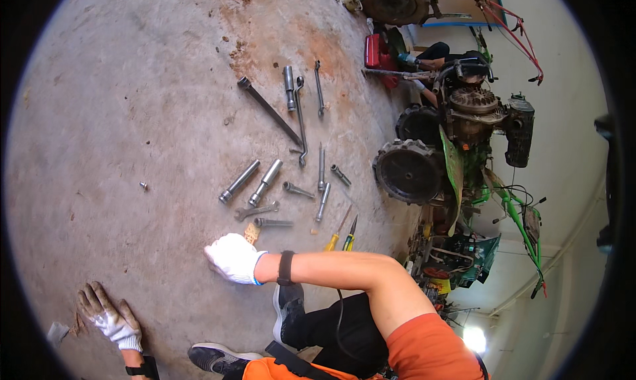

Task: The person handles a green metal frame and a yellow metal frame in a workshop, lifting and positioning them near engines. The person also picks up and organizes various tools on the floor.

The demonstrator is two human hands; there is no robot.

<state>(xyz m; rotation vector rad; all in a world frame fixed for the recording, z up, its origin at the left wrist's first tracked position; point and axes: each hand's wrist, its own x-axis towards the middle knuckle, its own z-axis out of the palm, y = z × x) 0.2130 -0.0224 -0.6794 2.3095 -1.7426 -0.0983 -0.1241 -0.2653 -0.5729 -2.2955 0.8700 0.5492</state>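
Observation:
My left hand [111,319], in a white glove with dirty fingers, is open with its fingers spread, low over the concrete floor [165,161] at the lower left. Nothing is in it. My right hand [233,257], also in a white glove, is closed, its fingers curled and turned away; what they hold, if anything, is hidden. A tan, rough-looking piece [252,233] lies right beside its knuckles. Just beyond are an open-ended wrench [257,211] and a dark metal socket tool [273,222]. Two screwdrivers with yellow [332,241] and green-yellow [349,241] handles lie by my right forearm.
Farther off lie tubular socket wrenches [266,181], a long dark bar [268,112], a ring spanner [301,122] and a smaller spanner [319,89]. A small bolt [144,186] is at left. Wheeled machines [411,171] stand at right, with another person [434,62] behind.

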